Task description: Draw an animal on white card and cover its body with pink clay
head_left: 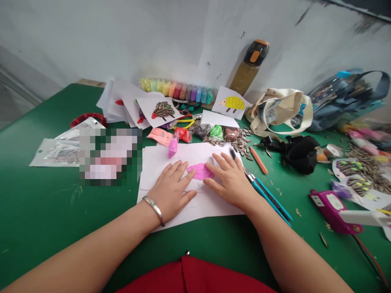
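Observation:
Both hands rest on white paper (pixel 171 215) lying on the green table. Between them a flat patch of pink modelling clay (pixel 199 171) is spread on the sheet. My left hand (pixel 171 188), with a silver bangle at the wrist, lies flat with fingers apart; its index fingertip touches the clay's left edge. From the other side my right hand (pixel 229 179) is spread out, its index fingertip at the clay's right edge. Just beyond the sheet's middle stands a small packet of pink clay (pixel 173 146). A dark pen (pixel 233 153) shows beyond my right fingers.
Teal cutters (pixel 271 199) and an orange stick (pixel 258 160) lie to the right. Sunflower seeds (pixel 240 142), clay packets (pixel 216 132) and hedgehog pictures (pixel 161 112) sit behind. A bottle (pixel 249 69), a canvas bag (pixel 279 110) and a magenta glue gun (pixel 336 211) are farther out.

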{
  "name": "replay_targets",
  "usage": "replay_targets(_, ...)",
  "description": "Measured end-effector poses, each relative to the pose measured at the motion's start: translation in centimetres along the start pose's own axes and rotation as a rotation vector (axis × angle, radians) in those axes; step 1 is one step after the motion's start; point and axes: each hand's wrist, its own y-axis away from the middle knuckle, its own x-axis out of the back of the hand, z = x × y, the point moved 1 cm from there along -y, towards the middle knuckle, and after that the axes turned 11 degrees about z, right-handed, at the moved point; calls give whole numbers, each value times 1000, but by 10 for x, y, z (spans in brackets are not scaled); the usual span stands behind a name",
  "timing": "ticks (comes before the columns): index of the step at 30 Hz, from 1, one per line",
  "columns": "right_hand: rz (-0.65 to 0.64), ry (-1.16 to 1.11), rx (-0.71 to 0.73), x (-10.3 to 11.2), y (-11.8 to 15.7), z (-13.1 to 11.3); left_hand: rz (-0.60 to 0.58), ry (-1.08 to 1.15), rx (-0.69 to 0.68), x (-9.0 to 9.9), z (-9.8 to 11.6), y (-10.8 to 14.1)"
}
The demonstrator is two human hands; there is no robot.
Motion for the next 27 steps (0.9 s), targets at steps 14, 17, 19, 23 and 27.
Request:
replay_targets(14, -2, -33, -62, 1, 1, 9, -34, -22, -2, 2, 1, -1)
replay_targets(17, 1, -52, -90, 0, 1, 11, -38, -17, 1, 1, 1, -1)
replay_targets(19, 2, -35, -71, -1, 1, 11, -28, -13, 2, 1, 1, -1)
replay_targets(23, -1, -8, -47, 0, 1, 10, -27, -14, -4, 1, 0, 0)
replay_targets(27, 17, 4, -68, 6, 4, 14, -29, -17, -4, 1, 0, 0)
